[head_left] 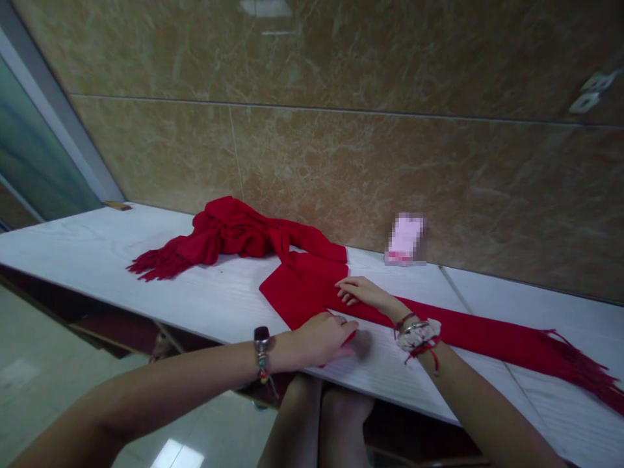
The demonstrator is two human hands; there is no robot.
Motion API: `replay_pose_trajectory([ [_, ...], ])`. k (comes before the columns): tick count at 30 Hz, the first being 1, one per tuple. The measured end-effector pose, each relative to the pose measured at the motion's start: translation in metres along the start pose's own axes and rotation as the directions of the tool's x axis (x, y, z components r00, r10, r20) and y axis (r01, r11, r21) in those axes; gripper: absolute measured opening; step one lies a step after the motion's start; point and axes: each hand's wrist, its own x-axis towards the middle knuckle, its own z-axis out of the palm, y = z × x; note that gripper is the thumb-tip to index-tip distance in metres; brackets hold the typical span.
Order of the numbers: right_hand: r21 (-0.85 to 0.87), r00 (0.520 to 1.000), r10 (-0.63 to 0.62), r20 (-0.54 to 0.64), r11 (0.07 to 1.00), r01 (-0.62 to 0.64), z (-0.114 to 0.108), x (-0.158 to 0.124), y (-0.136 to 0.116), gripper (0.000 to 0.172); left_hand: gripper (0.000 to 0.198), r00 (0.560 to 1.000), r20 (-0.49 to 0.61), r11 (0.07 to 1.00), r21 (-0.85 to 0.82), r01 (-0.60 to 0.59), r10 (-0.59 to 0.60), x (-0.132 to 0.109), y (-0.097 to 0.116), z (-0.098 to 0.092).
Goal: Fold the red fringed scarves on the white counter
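Your left hand [322, 339] curls shut on the near corner of the folded patch of the red scarf [297, 292]. Your right hand [358, 290] lies open and flat on that fold, pinning it.

You look to be mid-fold (one patch squared, the rest loose). The scarf runs from a bunched heap by the bench's [146, 286] back edge, through the fold near the front edge, to a fringe toward the right end. A further fold calls for that loose length drawn straight.

Your left fingertips are hidden, and the pink card [404, 239] at the back edge is blurred.
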Motion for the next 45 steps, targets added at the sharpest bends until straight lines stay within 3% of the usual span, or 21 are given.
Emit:
replay_pose_trajectory([
  [3, -0.059, 0.999, -0.034, 0.033, 0.998, 0.036, 0.005, -0.002, 0.001, 0.019, 0.034, 0.991, -0.001, 0.975, -0.175, -0.135, 0.137, -0.009, -0.019, -0.018],
  [5, -0.115, 0.997, -0.06, 0.057, 0.991, 0.066, 0.011, 0.001, -0.003, 0.021, 0.026, 0.99, -0.049, 0.983, -0.118, -0.139, 0.134, -0.02, -0.044, -0.033],
  [7, -0.215, 0.988, -0.132, 0.083, 0.966, 0.147, 0.02, 0.004, -0.009, 0.02, 0.026, 0.983, -0.183, 1.0, -0.016, -0.019, 0.016, -0.031, -0.075, -0.042],
  [10, -0.371, 0.964, -0.252, 0.087, 0.89, 0.266, 0.037, 0.007, -0.018, 0.015, 0.03, 0.888, -0.399, 0.967, 0.01, 0.254, -0.229, -0.044, -0.121, -0.047],
  [11, -0.4, 0.963, -0.257, 0.085, 0.876, 0.269, 0.043, 0.007, -0.02, 0.015, 0.032, 0.883, -0.393, 0.959, 0.011, 0.285, -0.258, -0.046, -0.133, -0.048],
  [14, -0.418, 0.98, -0.153, 0.123, 0.888, 0.191, 0.056, 0.005, -0.023, 0.007, 0.038, 0.966, -0.196, 0.985, 0.014, 0.172, -0.166, -0.04, -0.153, -0.054],
  [16, -0.391, 0.982, -0.109, 0.157, 0.906, 0.163, 0.057, 0.001, -0.022, 0.007, 0.039, 0.999, 0.0, 0.999, 0.011, 0.039, -0.039, -0.029, -0.154, -0.06],
  [18, -0.339, 0.979, -0.125, 0.163, 0.925, 0.175, 0.052, -0.005, -0.021, 0.01, 0.038, 0.987, 0.157, 0.999, 0.01, -0.034, 0.032, -0.016, -0.151, -0.065],
  [21, -0.282, 0.979, -0.165, 0.12, 0.94, 0.193, 0.042, -0.018, -0.016, 0.013, 0.033, 0.968, 0.25, 0.998, 0.051, -0.038, 0.024, 0.0, -0.145, -0.065],
  [26, -0.48, 0.979, -0.199, -0.045, 0.864, 0.154, 0.054, -0.029, -0.004, 0.014, 0.027, 0.974, 0.225, 0.982, 0.177, -0.059, 0.018, 0.008, -0.146, -0.058],
  [29, -0.611, 0.976, -0.215, -0.036, 0.778, 0.149, 0.072, -0.028, 0.0, 0.014, 0.029, 0.977, 0.213, 0.971, 0.231, -0.057, 0.007, 0.003, -0.15, -0.061],
  [32, -0.572, 0.981, -0.195, -0.014, 0.806, 0.152, 0.076, -0.029, -0.004, 0.006, 0.03, 0.975, 0.22, 0.964, 0.262, -0.043, -0.016, -0.003, -0.151, -0.072],
  [36, -0.36, 0.986, -0.15, 0.069, 0.918, 0.165, 0.045, -0.04, -0.014, 0.013, 0.032, 0.978, 0.207, 0.963, 0.266, -0.038, -0.018, -0.004, -0.152, -0.085],
  [39, -0.225, 0.991, -0.072, 0.11, 0.97, 0.095, 0.015, -0.052, -0.013, 0.026, 0.032, 0.986, 0.167, 0.976, 0.211, -0.056, 0.02, 0.0, -0.155, -0.083],
  [41, -0.23, 0.993, -0.029, 0.114, 0.972, 0.055, 0.005, -0.057, -0.008, 0.04, 0.03, 0.99, 0.143, 0.985, 0.171, -0.031, 0.007, 0.004, -0.157, -0.079],
  [45, -0.442, 0.995, -0.016, 0.095, 0.895, 0.057, 0.007, -0.06, 0.002, 0.067, 0.024, 0.98, 0.163, 0.991, 0.091, 0.101, -0.115, 0.01, -0.159, -0.073],
])
